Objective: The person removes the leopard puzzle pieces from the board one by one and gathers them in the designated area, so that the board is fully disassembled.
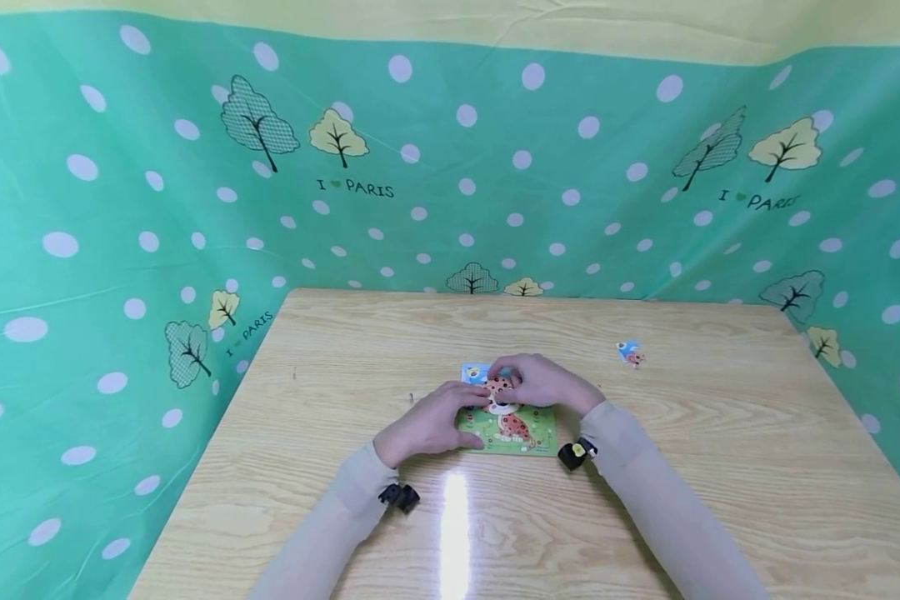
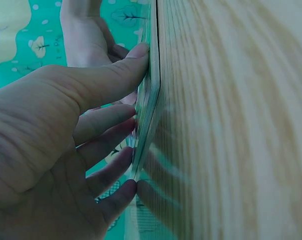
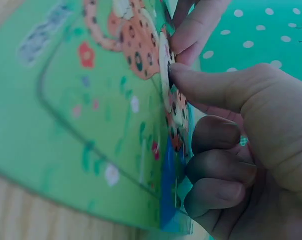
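A green and blue picture puzzle board [image 1: 542, 418] lies flat on the table, with a spotted orange leopard on it. My left hand [image 1: 441, 417] rests along the board's left side, its thumb low near the front corner and its fingers reaching toward the leopard. In the left wrist view the fingertips [image 2: 124, 192] touch the board's surface and edge. My right hand [image 1: 537, 381] pinches the leopard-head puzzle piece [image 3: 165, 67], which sits slightly raised from the board in the right wrist view. The other right fingers [image 3: 216, 167] are curled beside the board.
A loose puzzle piece [image 1: 632, 354] with blue and orange print lies toward the back right of the wooden table [image 1: 690, 467]. A green dotted curtain [image 1: 420, 225] hangs behind and to both sides of the table. Both wrists carry small black cameras [image 1: 572, 455].
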`<control>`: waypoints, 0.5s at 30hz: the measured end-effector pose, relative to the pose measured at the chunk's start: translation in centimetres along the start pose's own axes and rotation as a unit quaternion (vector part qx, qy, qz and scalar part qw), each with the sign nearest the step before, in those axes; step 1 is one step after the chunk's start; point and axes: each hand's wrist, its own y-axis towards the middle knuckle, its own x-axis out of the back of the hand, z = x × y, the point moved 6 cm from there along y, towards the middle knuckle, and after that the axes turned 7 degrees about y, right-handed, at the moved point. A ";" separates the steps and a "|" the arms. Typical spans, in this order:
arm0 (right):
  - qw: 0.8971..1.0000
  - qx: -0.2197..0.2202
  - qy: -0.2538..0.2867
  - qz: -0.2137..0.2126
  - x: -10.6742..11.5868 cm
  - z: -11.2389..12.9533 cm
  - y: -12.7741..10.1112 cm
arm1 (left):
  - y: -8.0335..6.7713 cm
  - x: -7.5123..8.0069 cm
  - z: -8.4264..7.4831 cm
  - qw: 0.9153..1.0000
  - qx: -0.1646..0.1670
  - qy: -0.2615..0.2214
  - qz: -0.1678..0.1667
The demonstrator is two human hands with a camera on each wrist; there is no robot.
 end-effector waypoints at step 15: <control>0.999 0.008 -0.008 -0.036 0.4 0.9 0.0 | 0.1 -0.1 0.1 1.000 0.010 -0.009 0.002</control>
